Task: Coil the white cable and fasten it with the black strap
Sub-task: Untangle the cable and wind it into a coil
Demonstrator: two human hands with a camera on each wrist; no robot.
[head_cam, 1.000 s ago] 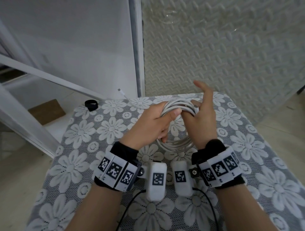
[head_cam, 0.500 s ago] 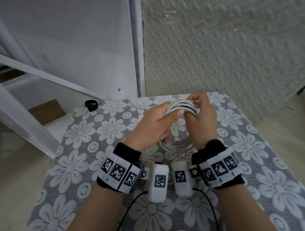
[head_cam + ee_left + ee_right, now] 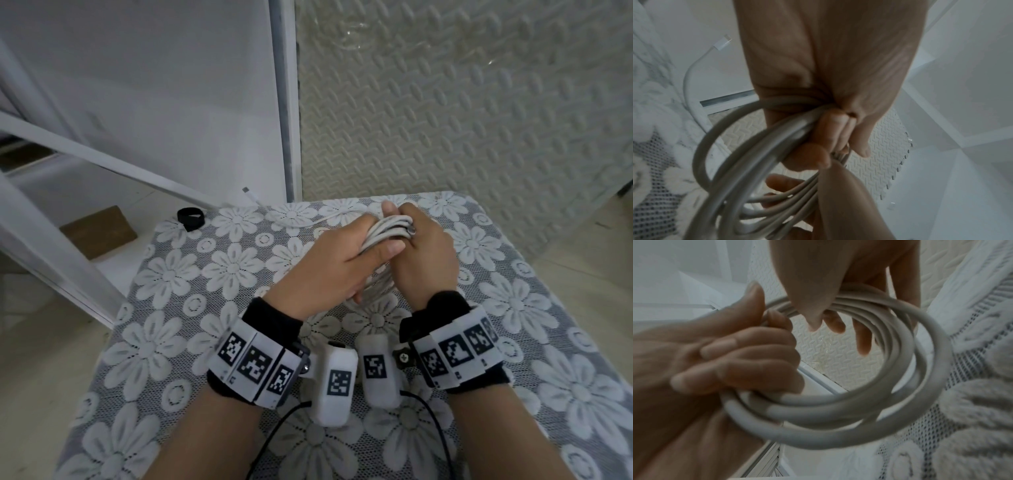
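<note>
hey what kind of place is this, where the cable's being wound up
Probably a room in a home, not a workshop: a small table with a lace flower tablecloth, embossed foam padding on the wall, and a pale tiled floor.

hands (image 3: pixel 380 253) grip white cable (image 3: pixel 387 230) | black strap (image 3: pixel 190 217) apart on table (image 3: pixel 191 274)

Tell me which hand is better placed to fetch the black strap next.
Probably the left hand: the black strap lies at the table's far-left corner, on its side. The right hand also grips the white cable, so it could keep the coil together.
</note>
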